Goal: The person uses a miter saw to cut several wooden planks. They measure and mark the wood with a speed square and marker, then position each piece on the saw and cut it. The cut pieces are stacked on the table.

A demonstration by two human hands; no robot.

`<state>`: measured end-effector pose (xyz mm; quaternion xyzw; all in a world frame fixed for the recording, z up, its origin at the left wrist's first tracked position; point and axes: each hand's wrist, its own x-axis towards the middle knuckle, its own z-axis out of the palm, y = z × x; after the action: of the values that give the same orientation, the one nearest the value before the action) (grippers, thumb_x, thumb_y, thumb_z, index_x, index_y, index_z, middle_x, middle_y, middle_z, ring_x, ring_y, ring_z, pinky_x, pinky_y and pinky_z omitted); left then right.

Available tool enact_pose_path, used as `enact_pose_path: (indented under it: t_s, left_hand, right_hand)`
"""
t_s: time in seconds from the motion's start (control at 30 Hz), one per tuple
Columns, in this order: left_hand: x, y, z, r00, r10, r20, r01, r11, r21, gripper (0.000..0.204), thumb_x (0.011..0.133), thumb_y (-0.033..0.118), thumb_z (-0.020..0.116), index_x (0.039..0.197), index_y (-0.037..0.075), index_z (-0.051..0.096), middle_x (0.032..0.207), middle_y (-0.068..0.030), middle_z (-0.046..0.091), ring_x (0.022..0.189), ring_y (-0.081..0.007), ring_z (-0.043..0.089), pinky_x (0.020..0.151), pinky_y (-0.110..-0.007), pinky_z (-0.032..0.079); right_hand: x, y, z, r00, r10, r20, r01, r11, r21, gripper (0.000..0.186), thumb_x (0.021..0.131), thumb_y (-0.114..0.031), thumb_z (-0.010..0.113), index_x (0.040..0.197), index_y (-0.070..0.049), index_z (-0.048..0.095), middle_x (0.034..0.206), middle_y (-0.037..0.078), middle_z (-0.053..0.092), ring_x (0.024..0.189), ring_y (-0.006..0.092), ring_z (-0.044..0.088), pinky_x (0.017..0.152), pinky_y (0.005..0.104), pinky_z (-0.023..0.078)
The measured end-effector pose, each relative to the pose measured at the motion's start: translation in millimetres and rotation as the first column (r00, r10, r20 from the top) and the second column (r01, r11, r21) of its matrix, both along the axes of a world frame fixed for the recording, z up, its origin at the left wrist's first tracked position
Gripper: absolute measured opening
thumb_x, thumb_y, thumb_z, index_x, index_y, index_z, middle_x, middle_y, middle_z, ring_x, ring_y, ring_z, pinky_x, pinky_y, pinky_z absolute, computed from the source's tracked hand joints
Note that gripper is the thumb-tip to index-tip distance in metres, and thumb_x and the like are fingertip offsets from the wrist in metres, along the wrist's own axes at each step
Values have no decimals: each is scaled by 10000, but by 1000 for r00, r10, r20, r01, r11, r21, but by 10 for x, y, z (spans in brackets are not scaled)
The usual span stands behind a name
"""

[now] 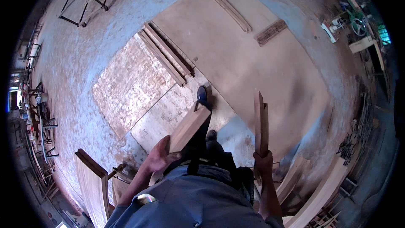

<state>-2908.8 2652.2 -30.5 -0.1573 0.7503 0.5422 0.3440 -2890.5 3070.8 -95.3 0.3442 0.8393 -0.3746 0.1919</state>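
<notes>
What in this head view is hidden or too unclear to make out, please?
- Left hand: the lower end of its board is hidden behind hand and shirt.
- Right hand: how many slats it grips is unclear, seen edge-on.
- Machines at the upper right rim: too small, bent by the fisheye.

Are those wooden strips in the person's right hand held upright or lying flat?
Upright. The wooden strips stand on end, rising from the right hand, which grips their lower ends.
</notes>
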Motion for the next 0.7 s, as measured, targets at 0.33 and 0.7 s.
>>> enact_pose_path:
  t_s: [0.33, 0.7]
  left_hand:
    - [-1959, -100, -15, 939, -337, 67, 343, 934, -101, 728, 709, 390, 744, 1248, -11, 465, 1123, -226, 567, 1097, -356, 550, 957, -406, 425]
    - [-2944, -223, -110, 893, -439, 102, 447, 891, -81, 752, 695, 373, 753, 1269, -10, 453, 1142, -226, 567, 1093, -355, 551, 958, -409, 428]
  right_hand:
    - [-1645, -531, 464, 990, 123, -68, -122, 992, 19, 722, 672, -186, 761, 1263, 61, 428, 1139, 237, 550, 1072, 362, 558, 934, 440, 442]
    - [-2830, -1037, 747, 981, 190, 47, -185, 978, -92, 782, 629, -163, 818, 1263, 40, 410, 1169, 232, 542, 1088, 363, 566, 929, 435, 459]
